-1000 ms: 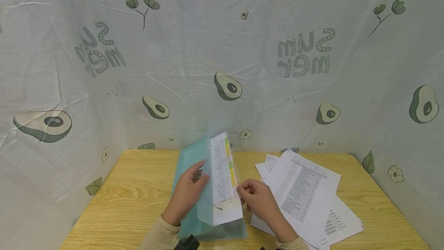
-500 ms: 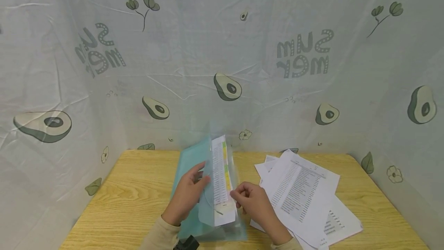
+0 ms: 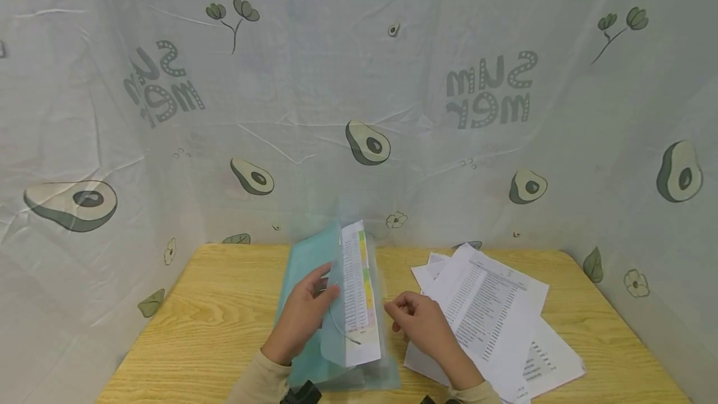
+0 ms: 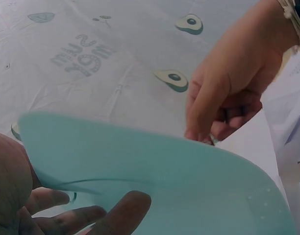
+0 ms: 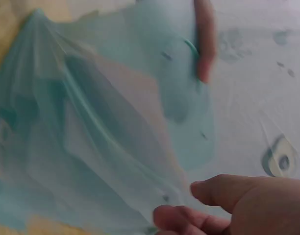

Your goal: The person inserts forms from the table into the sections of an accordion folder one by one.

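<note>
Folder (image 3: 310,251) looks light, bendy & prob. slick, so pinch edges; L hand (image 3: 303,315) holds flap (image 3: 333,343), R hand (image 3: 424,323) narrow, can't tell if gripping.

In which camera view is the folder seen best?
Head view: the folder fits fully inside the frame, partly covered by the left hand. Left wrist shows a close, cropped part; right wrist shows it blurred and cropped.

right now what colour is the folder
The folder is pale blue-green, clearest in the left wrist view.
</note>
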Action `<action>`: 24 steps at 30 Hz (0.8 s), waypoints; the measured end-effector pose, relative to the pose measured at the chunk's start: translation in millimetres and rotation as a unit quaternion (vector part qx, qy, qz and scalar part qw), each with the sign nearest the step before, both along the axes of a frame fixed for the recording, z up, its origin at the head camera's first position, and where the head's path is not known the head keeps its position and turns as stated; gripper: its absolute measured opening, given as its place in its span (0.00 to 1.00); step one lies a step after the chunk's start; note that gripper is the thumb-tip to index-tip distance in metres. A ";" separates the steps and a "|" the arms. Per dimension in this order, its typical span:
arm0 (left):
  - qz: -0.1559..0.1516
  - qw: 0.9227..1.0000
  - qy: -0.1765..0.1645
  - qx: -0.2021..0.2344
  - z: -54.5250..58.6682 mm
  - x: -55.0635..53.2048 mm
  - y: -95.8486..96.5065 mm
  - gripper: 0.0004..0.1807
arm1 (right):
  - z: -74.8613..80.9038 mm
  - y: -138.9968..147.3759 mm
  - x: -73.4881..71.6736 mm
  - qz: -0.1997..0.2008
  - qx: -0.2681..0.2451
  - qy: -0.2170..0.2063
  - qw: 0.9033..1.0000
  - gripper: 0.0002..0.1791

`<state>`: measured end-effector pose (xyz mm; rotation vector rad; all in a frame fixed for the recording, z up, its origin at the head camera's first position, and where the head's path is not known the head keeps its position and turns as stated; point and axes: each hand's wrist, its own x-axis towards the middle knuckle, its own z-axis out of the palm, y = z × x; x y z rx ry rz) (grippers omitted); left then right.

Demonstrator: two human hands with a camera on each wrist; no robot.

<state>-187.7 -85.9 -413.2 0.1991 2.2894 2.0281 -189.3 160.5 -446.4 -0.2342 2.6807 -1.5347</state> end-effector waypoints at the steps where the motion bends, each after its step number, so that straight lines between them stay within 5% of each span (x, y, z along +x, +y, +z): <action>1: 0.002 1.000 0.001 -0.002 0.3 -0.2 -0.5 0.31 | 2.0 6.6 -1.1 -0.008 0.002 -0.003 1.000 0.15; 8: 0.008 1.000 0.009 -0.014 5.0 -1.3 -7.9 0.30 | 8.8 50.8 -5.3 -0.096 0.103 0.000 0.990 0.11; 14: 0.018 1.000 0.008 -0.006 7.3 -2.3 -13.9 0.30 | -5.6 67.0 -13.2 -0.092 0.240 -0.003 0.966 0.19; 18: 0.021 1.000 0.004 0.000 7.9 -2.0 -14.2 0.30 | -19.5 70.3 -17.3 -0.074 0.259 -0.012 0.963 0.21; 24: 0.013 1.000 0.006 0.007 6.8 -3.8 -15.8 0.30 | -27.9 68.9 -17.0 -0.050 0.225 0.014 0.973 0.12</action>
